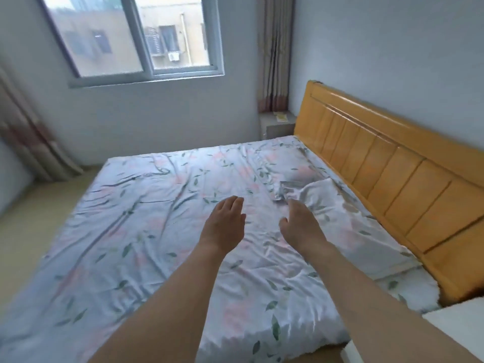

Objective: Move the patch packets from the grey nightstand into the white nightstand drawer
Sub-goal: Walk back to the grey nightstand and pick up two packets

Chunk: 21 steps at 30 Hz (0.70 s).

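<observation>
Both grips, left hand (224,224) and right hand (301,224), open and empty over the bed (157,218); grey nightstand (277,125) with yellowish packets (282,117) at one o'clock.

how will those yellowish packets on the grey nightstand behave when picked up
The packets look thin and flat on the grey nightstand, so probably light and floppy. Lying flush, they may need an edge pinched or a slide off. They are too small to judge slipperiness.
</observation>
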Tool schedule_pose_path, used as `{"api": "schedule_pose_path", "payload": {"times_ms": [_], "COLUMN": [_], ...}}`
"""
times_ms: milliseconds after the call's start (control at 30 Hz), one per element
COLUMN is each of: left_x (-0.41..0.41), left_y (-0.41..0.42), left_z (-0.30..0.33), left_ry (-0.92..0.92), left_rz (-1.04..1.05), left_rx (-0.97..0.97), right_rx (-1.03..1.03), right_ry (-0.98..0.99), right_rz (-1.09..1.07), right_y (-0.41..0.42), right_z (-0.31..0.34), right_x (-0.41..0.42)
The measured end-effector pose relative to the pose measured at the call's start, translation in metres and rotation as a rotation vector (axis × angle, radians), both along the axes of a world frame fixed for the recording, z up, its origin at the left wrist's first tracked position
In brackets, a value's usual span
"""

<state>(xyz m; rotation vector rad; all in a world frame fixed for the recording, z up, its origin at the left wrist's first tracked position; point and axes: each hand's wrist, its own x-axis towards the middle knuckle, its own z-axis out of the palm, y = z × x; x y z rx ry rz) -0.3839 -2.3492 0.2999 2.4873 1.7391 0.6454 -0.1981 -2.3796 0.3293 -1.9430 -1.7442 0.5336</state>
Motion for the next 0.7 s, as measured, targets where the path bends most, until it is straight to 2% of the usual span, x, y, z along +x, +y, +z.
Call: {"api": "schedule_pose_path", "payload": {"times_ms": [167,433,700], "left_x": [-0.195,-0.485,-0.696], "left_y": [-0.064,-0.221,-0.363], "left_z": [0.010,0.027,0.036], "left_ry": [-0.026,-0.029,0.013], "left_rz": [0.349,0.752,1.050], "left_rx": [0.018,0.057,0.028], "right_rx": [0.062,0.078,0.058], "right_ry": [0.010,0.048,0.075], "right_rz": [0.356,0.787,1.079], "right_y": [-0.002,-0.080,-0.176], "right_z": [0.011,0.012,0.009], "right_x": [-0.191,-0.509,-0.741]}}
